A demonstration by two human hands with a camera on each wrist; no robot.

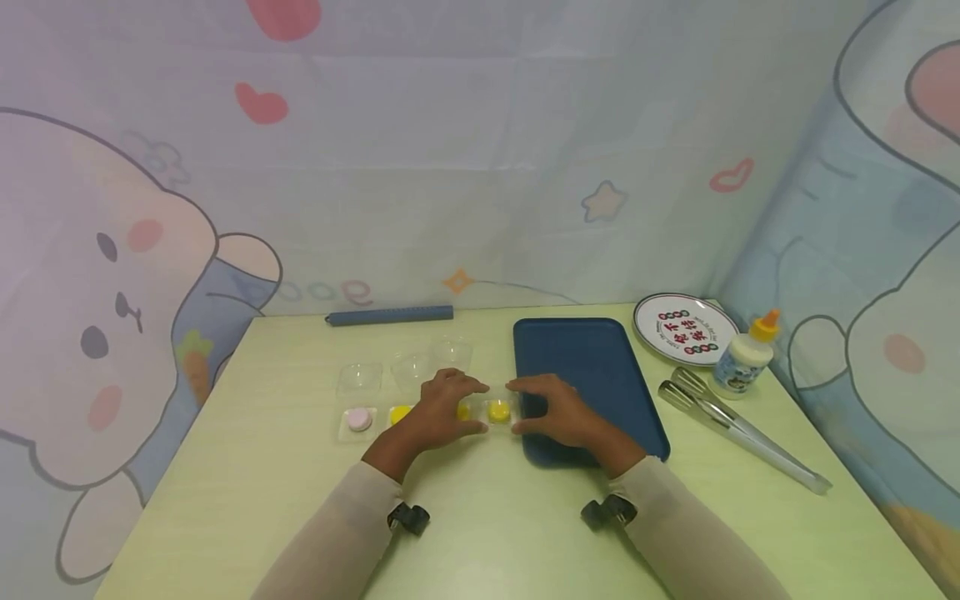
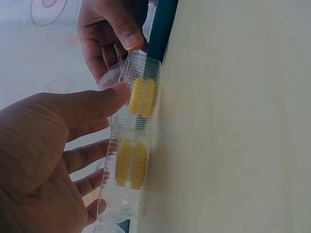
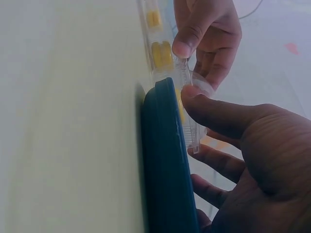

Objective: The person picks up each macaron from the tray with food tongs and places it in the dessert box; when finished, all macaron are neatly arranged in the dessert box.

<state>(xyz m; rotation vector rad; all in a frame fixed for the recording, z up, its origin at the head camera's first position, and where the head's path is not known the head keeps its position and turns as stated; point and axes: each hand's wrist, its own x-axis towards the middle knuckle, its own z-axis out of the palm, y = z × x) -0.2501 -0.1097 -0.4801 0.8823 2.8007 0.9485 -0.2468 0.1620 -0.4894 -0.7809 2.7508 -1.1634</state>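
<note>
The left hand (image 1: 441,410) and the right hand (image 1: 558,408) are found facing each other across the rightmost clear box (image 2: 146,63), in which one yellow macaron (image 1: 498,411) lies. Each thumb is placed at the box's near side, with fingers reaching to the far side; whether either hand has closed firmly on the plastic cannot be told.

The box is located directly between the two sets of fingertips, to the right of the left hand and to the left of the right hand; neither is plainly nearer. It is set at the right end of a row whose long axis runs left to right, just beside the blue tray (image 1: 588,367), above whose left part the right hand is held.

Counted in the row: four boxes; three yellow macarons, one partly hidden by the left hand; one pink macaron (image 1: 360,419) at the left end. Behind the row, three raised lids are distinguished.

Farther out, one each is recorded: grey-blue rod (image 1: 390,315), plate (image 1: 686,329), bottle (image 1: 740,367) and pair of tongs (image 1: 750,440).
</note>
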